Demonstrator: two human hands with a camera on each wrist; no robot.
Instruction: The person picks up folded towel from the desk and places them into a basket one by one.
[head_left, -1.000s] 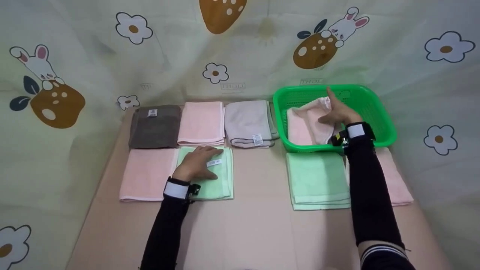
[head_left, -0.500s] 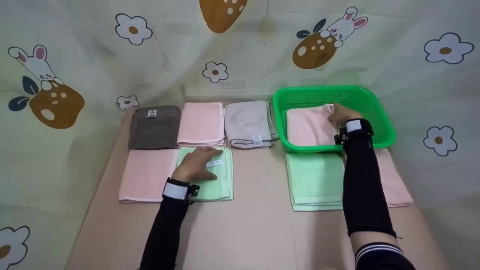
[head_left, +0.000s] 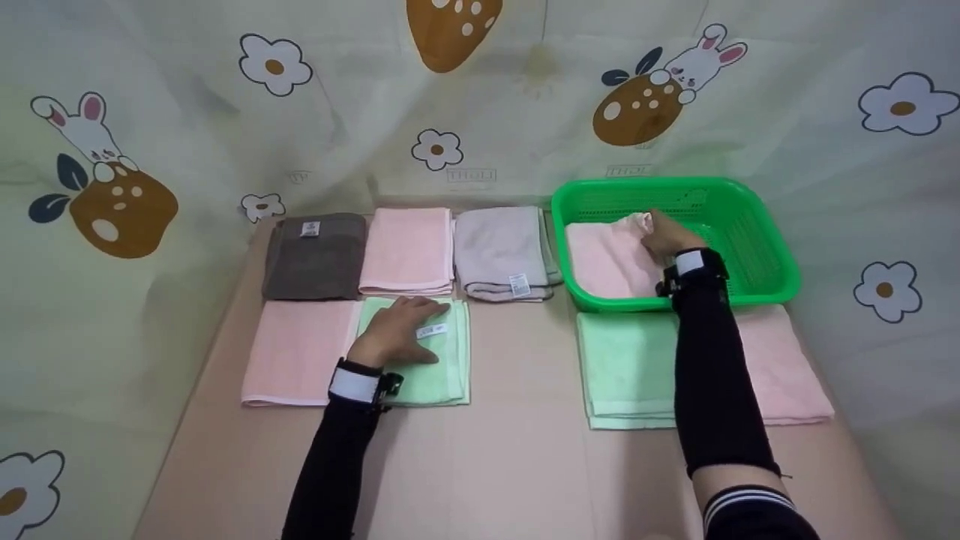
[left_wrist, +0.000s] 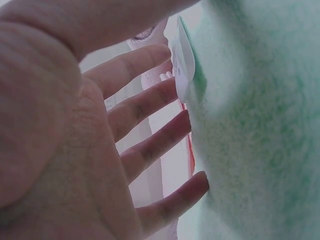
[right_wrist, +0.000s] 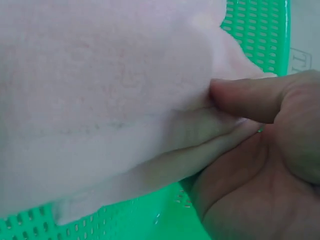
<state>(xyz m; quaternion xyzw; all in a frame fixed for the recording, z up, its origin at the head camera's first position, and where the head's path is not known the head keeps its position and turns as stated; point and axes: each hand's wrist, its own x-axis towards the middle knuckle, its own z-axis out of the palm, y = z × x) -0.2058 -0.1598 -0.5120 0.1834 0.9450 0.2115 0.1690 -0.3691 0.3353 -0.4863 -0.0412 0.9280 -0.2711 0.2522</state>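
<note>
Head view places the pink towel point(head_left: 606, 259) inside the green basket point(head_left: 757, 259), toward its left end, with the right hand point(head_left: 673, 238) holding that towel's right side near the far corner. The left hand point(head_left: 394, 335) is well left of the basket, fingers spread wide on a labelled green towel point(head_left: 450, 377). Judged by appearance, the pink towel should handle as light, soft and limp, neither fragile nor slippery; its layers may slide apart, so the sound hold is across all layers at the edge. Right wrist view discloses what the head view conceals: the thumb point(right_wrist: 247, 97) pressing on top of stacked layers; the remaining fingers are largely hidden. Left wrist view alone shows four straight, separated fingers from the palm side, and the label point(left_wrist: 185, 62) standing off the green cloth.
</note>
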